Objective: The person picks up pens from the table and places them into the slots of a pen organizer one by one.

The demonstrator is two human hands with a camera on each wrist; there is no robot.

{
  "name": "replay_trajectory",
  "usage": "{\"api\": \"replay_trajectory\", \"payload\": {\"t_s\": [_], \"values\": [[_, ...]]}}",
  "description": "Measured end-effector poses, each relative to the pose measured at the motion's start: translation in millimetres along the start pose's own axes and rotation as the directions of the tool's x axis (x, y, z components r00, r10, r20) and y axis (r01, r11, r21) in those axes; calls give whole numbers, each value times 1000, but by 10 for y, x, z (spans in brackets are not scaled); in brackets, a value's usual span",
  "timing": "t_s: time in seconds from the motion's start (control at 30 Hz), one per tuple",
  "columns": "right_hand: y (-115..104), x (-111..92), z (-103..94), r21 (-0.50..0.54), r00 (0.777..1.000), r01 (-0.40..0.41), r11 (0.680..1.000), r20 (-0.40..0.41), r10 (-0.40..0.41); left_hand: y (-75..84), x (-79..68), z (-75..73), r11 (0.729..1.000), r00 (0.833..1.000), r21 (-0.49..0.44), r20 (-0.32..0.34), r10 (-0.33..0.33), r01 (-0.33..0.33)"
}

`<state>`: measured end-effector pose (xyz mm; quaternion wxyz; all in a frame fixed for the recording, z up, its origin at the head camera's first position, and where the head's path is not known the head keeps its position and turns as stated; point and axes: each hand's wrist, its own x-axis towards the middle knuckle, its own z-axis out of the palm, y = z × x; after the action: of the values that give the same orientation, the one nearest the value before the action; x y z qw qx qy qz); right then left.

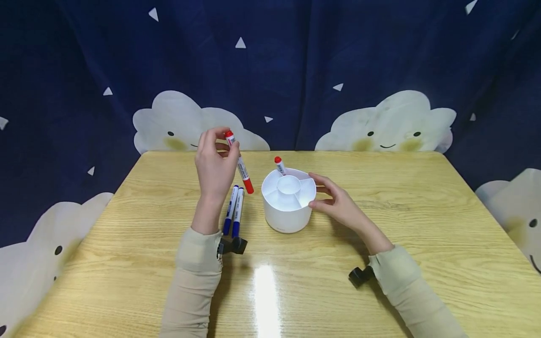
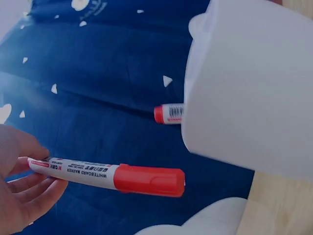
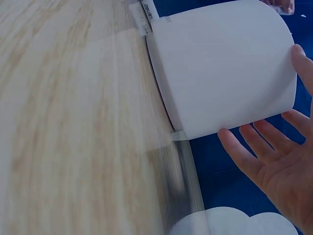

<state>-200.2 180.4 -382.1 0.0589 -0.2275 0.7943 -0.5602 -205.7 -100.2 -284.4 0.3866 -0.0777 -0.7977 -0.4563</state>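
Observation:
My left hand [image 1: 214, 164] pinches a red whiteboard marker [image 1: 243, 171] near its upper end, above the table and left of a white round pen organizer [image 1: 287, 219]. Its thick red cap [image 2: 149, 180] points down toward the table. The organizer stands upright, with a round middle cup and several compartments around it. Another red marker [image 1: 280, 165] stands in a rear compartment, its lower part hidden. At the organizer's right side, my right hand [image 1: 342, 206] holds the wall between thumb and fingers. Two blue-capped markers [image 1: 230, 210] lie side by side on the table, below the held marker.
The wooden table [image 1: 127, 244] ends at a dark blue curtain [image 1: 287, 70] with white clouds and triangles. Each wrist carries a small black camera mount [image 1: 360, 277]. A bright light reflection [image 1: 266, 300] lies on the tabletop near the front.

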Motion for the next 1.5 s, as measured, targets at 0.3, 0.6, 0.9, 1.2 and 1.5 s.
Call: {"api": "replay_trajectory", "payload": {"t_s": [0.3, 0.6, 0.9, 1.2, 1.5], "values": [[-16, -7, 1, 2, 1000, 9, 1000, 0, -9, 138, 39, 32, 1000, 999, -31, -45, -1, 0], [-1, 9, -11, 7, 1000, 12, 1000, 0, -12, 151, 8, 111, 998, 1000, -54, -19, 13, -14], [15, 9, -6, 13, 1000, 8, 1000, 8, -8, 52, -78, 175, 996, 999, -81, 32, 35, -32], [18, 13, -3, 20, 1000, 15, 1000, 6, -15, -54, -159, 187, 996, 990, -87, 138, 6, 6], [15, 10, -6, 12, 1000, 7, 1000, 5, -7, -82, -219, 247, 996, 971, -86, 237, 41, -21]]}}
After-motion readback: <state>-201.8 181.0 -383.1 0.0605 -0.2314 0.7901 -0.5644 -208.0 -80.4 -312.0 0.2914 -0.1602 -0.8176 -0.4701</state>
